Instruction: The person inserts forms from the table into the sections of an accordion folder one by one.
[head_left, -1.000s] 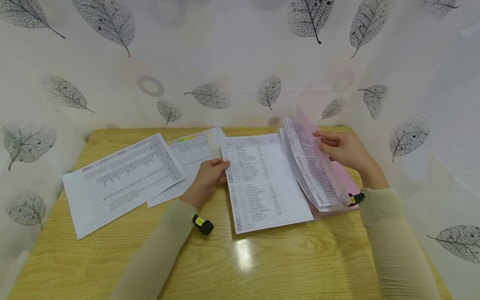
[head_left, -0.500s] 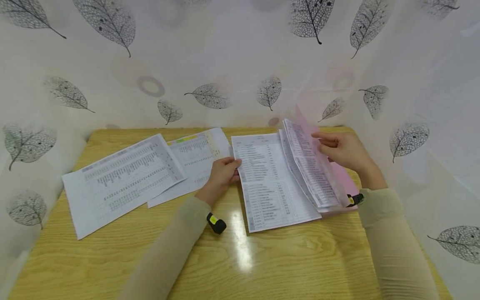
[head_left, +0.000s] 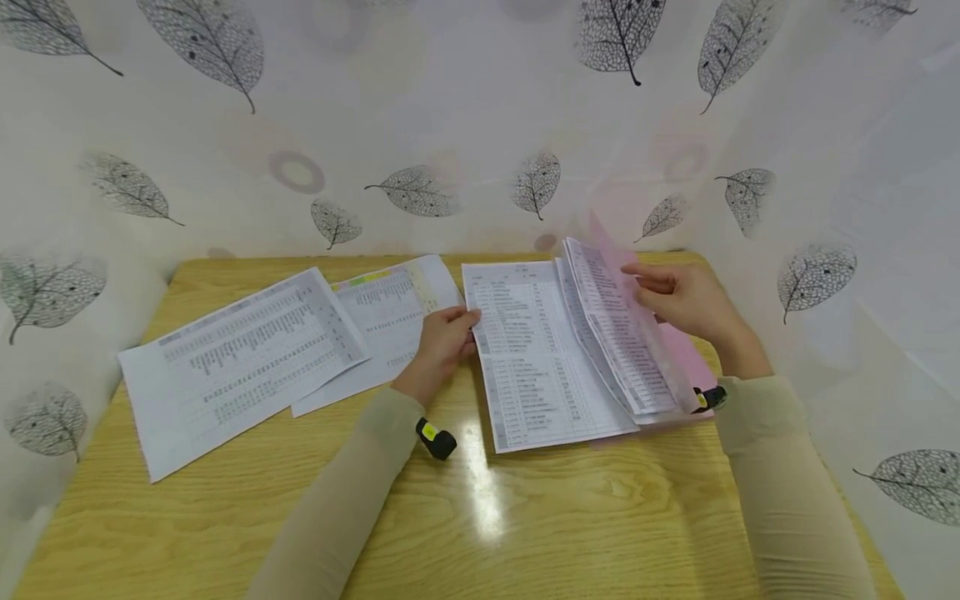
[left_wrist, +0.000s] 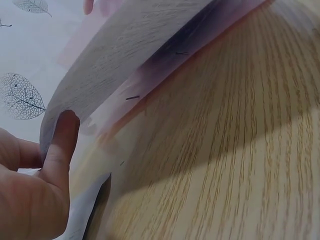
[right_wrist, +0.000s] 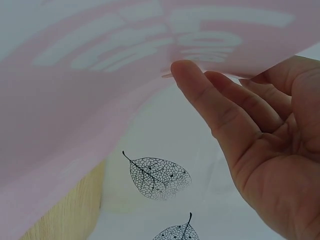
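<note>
My left hand point(head_left: 442, 337) pinches the left edge of a printed paper sheet point(head_left: 525, 358) between thumb and fingers. In the left wrist view this paper point(left_wrist: 115, 60) bows up over a pinkish layer with staple-like dark marks. At the right, my right hand point(head_left: 686, 304) holds up the pink translucent cover point(head_left: 693, 362) of a folder by its edge. A sheaf of printed sheets point(head_left: 622, 333) stands tilted against that cover. The held sheet's right side runs in beneath the sheaf. Seen from the right wrist, the fingers point(right_wrist: 200, 95) meet the glossy cover point(right_wrist: 75, 110) from below.
Two more printed papers lie on the left of the wooden table point(head_left: 585, 517): a white sheet point(head_left: 247, 367) overlapping another sheet point(head_left: 390, 308) with a coloured strip along its top. A leaf-patterned curtain point(head_left: 465, 108) hangs behind and around the table.
Over the last second my left hand has moved right and slightly away, sliding the held sheet further toward the folder. My right hand keeps the cover raised, almost still.
</note>
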